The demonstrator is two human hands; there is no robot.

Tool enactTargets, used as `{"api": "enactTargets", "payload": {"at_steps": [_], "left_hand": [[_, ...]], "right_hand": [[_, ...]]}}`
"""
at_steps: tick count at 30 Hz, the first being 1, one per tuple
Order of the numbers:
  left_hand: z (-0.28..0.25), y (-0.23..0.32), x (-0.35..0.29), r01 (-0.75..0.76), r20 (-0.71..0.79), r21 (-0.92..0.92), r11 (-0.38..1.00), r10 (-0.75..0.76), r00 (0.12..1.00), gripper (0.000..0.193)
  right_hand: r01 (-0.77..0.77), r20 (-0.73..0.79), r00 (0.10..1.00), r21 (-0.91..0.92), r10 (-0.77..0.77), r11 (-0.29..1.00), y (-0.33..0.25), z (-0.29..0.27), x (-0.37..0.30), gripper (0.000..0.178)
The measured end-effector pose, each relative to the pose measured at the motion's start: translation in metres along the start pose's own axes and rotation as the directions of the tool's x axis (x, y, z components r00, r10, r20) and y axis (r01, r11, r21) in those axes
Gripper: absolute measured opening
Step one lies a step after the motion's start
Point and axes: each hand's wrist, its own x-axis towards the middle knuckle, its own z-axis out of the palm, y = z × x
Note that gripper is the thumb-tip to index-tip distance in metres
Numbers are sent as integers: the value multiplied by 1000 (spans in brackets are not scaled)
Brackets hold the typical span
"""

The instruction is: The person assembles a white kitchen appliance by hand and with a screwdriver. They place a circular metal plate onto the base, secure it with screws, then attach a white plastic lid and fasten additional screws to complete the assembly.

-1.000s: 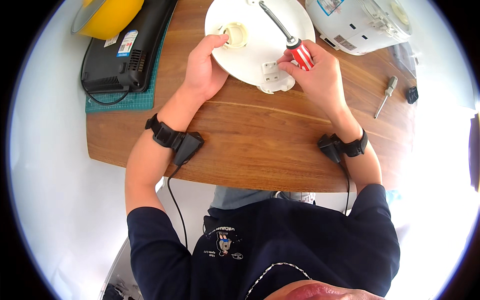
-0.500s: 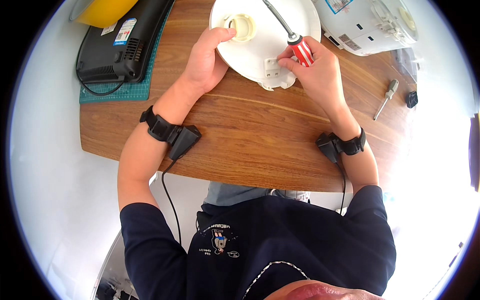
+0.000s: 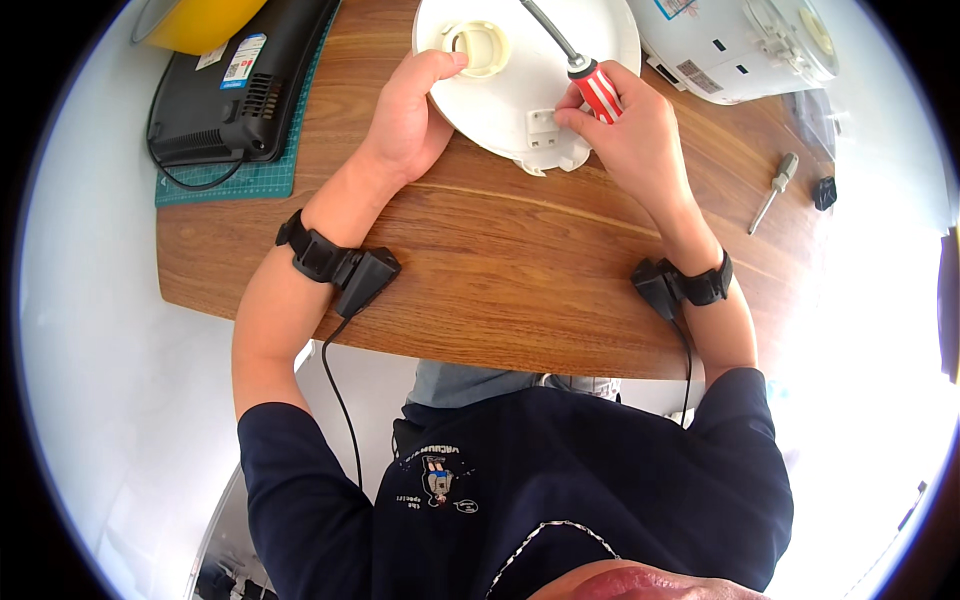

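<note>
A round white plastic lid [image 3: 500, 112] is tilted up at the far middle of the table, its far edge cut off by the picture. My left hand [image 3: 408, 118] grips its left side, thumb on top beside a cream-coloured round ring [image 3: 487, 62], other fingers hidden underneath. In my right hand [image 3: 642, 132] is a screwdriver with a red-and-white handle [image 3: 600, 95], its shaft pointing away to the far left. The thumb and forefinger of that hand touch a small white rectangular block [image 3: 541, 128] near the lid's near edge; whether they pinch it is unclear.
A white appliance body [image 3: 735, 55] stands at the far right. Nearer lie a grey-handled screwdriver [image 3: 775, 190] and a small black piece [image 3: 824, 194]. Far left, a black appliance [image 3: 205, 115] with a cord rests on a green cutting mat [image 3: 265, 182], beside a yellow bowl [image 3: 205, 25].
The lid and both hands sit very slightly farther up and left in the picture, as does the black appliance. Both grips look the same.
</note>
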Motion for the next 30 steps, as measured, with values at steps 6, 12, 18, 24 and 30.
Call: {"api": "enactTargets", "payload": {"at_steps": [6,12,18,24,30], "left_hand": [[-1,-3,1,-12,15,3,1000,12,1000,44],[2,2,0,15,-18,-6,1000,-15,1000,45],[4,4,2,15,-29,1,1000,-15,999,47],[2,4,1,28,-37,13,1000,-28,999,47],[14,9,6,-13,-171,-113,993,-6,985,52]], "right_hand": [[-19,20,1000,-31,19,999,-2,-2,3,16],[-7,38,999,-1,7,1000,-3,-7,5,20],[5,64,998,93,-11,996,10,-10,8,27],[24,89,995,108,-34,994,7,-17,6,34],[248,-156,955,-50,-253,967,3,-48,2,41]]}}
